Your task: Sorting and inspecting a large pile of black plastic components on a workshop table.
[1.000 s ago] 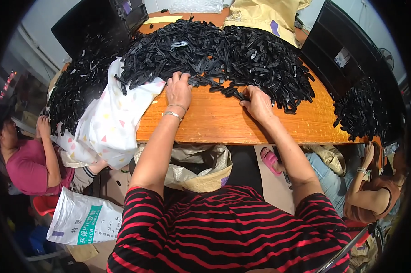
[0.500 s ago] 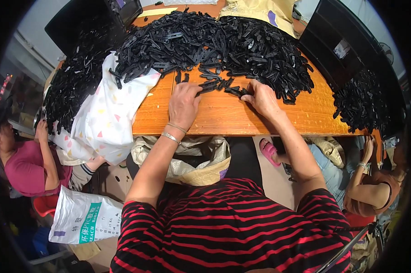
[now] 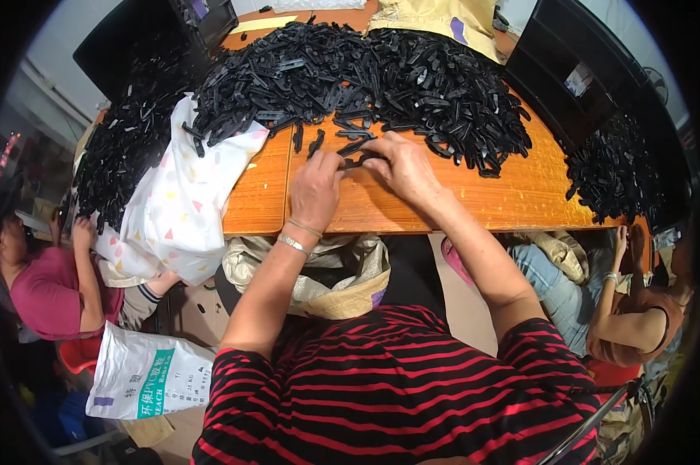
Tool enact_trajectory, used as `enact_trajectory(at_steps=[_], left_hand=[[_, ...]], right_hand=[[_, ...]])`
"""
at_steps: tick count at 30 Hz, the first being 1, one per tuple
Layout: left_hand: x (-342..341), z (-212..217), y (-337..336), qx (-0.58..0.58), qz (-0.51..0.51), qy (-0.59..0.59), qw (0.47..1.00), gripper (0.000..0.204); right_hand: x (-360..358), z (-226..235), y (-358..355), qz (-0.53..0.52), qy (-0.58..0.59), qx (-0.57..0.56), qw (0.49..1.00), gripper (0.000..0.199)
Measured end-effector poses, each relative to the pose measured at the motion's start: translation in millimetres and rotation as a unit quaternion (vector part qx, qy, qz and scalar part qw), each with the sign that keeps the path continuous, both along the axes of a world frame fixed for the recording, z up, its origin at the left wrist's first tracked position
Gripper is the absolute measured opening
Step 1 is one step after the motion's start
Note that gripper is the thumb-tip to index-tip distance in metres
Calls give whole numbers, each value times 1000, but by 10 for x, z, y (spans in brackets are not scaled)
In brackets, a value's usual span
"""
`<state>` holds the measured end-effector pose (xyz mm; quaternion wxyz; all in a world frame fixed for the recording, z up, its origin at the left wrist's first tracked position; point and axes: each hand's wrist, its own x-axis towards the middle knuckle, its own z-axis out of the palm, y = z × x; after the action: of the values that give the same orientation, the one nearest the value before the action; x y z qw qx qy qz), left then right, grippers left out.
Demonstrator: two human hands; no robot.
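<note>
Long black plastic pieces lie in a broad heap (image 3: 288, 74) across the wooden table (image 3: 381, 205). At the heap's near edge, my left hand (image 3: 315, 186) has its fingers closed on the left end of a small dark plastic piece (image 3: 353, 163). My right hand (image 3: 409, 170) meets it from the other side, thumb and fingers pinched on the same piece or one touching it; the fingertips partly hide which. Just beyond my left hand lies a loose black piece (image 3: 316, 143) on the wood.
An open woven sack (image 3: 342, 298) sits at my lap below the table edge. Patterned white cloth (image 3: 187, 201) hangs over the table at left. Black partitions (image 3: 578, 85) stand at both sides. Co-workers sit left (image 3: 51, 291) and right (image 3: 636, 325) beside further piles. A white printed sack (image 3: 144, 376) lies at lower left.
My right hand has moved left and come close to my left hand. Several loose pieces that lay between the hands no longer show there. My left hand has shifted slightly nearer me.
</note>
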<state>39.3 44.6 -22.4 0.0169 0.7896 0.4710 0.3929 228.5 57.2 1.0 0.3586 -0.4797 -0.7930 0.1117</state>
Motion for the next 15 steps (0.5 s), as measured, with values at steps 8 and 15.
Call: enact_trajectory(at_steps=[8, 15], left_hand=[[57, -180, -303, -309, -167, -544, 762, 39], [-18, -198, -291, -376, -114, -587, 707, 22]], right_hand=[[-212, -147, -176, 47, 67, -159, 984, 21], [-194, -109, -199, 112, 228, -300, 920, 14]])
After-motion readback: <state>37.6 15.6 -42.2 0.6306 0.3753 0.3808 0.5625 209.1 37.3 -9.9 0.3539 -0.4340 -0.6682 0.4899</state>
